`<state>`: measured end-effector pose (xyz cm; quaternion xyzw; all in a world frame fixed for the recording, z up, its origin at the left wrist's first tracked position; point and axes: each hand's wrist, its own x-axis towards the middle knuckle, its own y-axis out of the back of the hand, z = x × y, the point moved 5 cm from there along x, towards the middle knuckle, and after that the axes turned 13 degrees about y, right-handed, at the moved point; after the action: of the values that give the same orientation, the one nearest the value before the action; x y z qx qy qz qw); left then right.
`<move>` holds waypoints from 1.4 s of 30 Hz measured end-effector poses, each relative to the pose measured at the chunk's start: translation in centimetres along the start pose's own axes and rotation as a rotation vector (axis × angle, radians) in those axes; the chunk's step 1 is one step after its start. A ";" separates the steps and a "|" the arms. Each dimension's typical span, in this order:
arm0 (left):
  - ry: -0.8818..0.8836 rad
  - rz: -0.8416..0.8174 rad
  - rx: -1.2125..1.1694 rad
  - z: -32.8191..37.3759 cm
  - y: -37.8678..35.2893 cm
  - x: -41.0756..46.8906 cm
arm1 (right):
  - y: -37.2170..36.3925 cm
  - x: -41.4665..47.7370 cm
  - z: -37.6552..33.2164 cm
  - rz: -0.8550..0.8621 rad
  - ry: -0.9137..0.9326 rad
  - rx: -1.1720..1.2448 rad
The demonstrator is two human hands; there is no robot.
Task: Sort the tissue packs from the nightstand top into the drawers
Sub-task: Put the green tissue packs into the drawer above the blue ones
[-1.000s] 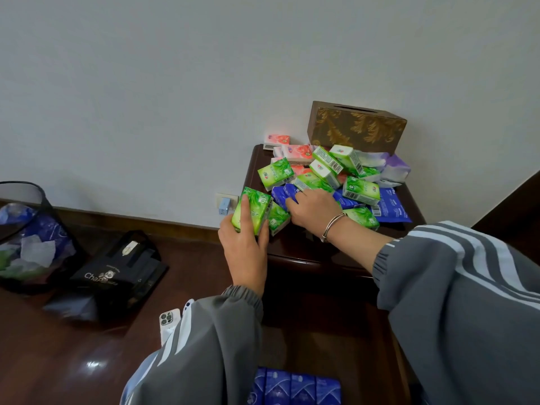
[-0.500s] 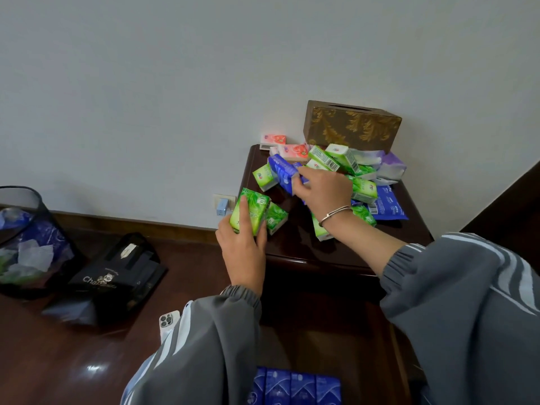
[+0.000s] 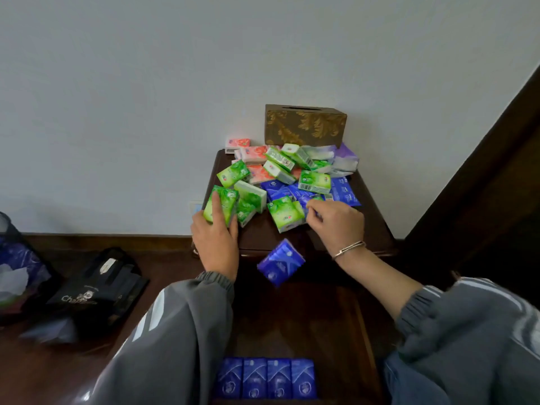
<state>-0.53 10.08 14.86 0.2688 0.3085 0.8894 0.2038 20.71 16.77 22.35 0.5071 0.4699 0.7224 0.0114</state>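
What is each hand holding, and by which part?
The left hand grips a green tissue pack by its lower end, forefinger up its face. The right hand curls over blue packs; hold unclear.

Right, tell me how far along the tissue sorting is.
Done: four blue packs stand in a row in the open drawer. In hand: the left hand grips a green pack; the right hand is at the loose blue packs, grip unclear; another blue pack hangs in mid-air below the edge of the nightstand. Left: most of it, the mixed green, pink, blue and purple pile on top.
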 end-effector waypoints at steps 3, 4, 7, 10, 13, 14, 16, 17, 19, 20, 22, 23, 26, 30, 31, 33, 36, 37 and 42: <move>0.072 -0.024 0.069 3.0 -1.1 -2.1 | -1.6 -1.0 -1.8 0.030 0.058 -0.063; 0.083 -0.018 0.062 3.6 -1.4 -2.6 | -1.9 -1.1 -2.1 0.047 0.056 -0.060; 0.064 0.011 -0.002 3.5 -1.8 -2.5 | -1.5 -1.0 -1.1 0.135 0.030 0.004; -0.008 -0.010 -0.091 2.6 -1.5 -2.0 | 0.2 -2.5 1.0 0.244 0.009 0.166; 0.011 -0.101 -0.249 1.8 -1.5 -1.7 | 1.5 -4.4 2.0 0.236 -0.054 0.308; 0.018 -0.132 -0.299 1.5 -1.4 -1.6 | 1.8 -5.0 1.9 0.213 -0.065 0.351; 0.015 -0.173 -0.374 0.9 -0.8 -1.5 | 2.3 -6.4 1.6 0.162 -0.071 0.427; 0.009 -0.181 -0.394 0.7 -0.3 -1.6 | 2.6 -7.1 1.3 0.135 -0.065 0.456; -0.001 -0.189 -0.409 0.2 0.8 -2.2 | 3.1 -8.5 0.8 0.073 -0.047 0.492; -0.007 -0.194 -0.414 0.0 1.4 -2.7 | 3.2 -9.2 0.5 0.039 -0.043 0.501; -0.033 -0.196 -0.416 -0.5 2.6 -4.1 | 3.3 -10.8 0.3 -0.037 -0.061 0.514; -0.051 -0.189 -0.416 -0.9 3.2 -4.9 | 3.2 -11.6 0.3 -0.086 -0.077 0.520; -0.066 -0.207 -0.430 -2.4 4.4 -7.7 | 2.2 -14.4 0.6 -0.300 -0.145 0.530; 0.038 -0.323 -0.413 -5.4 3.5 -12.0 | -1.1 -18.5 1.5 -0.720 -0.346 0.593; 0.076 -0.358 -0.393 -6.2 3.0 -13.0 | -1.9 -19.4 1.6 -0.794 -0.381 0.603; 0.153 -0.420 -0.352 -7.8 1.9 -14.6 | -3.3 -20.6 1.7 -0.891 -0.403 0.587; 0.234 -0.492 -0.305 -9.3 0.7 -15.3 | -5.1 -21.7 2.0 -1.022 -0.367 0.525; 0.242 -0.503 -0.291 -9.6 0.4 -15.2 | -5.6 -22.2 2.1 -1.075 -0.352 0.523; 0.291 -0.535 -0.230 -10.8 -0.7 -14.8 | -7.1 -25.2 2.4 -1.321 -0.246 0.522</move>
<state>4.48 -1.95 1.96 0.0236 0.2916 0.8624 0.4132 31.49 9.93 -0.68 0.1808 0.8311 0.3664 0.3772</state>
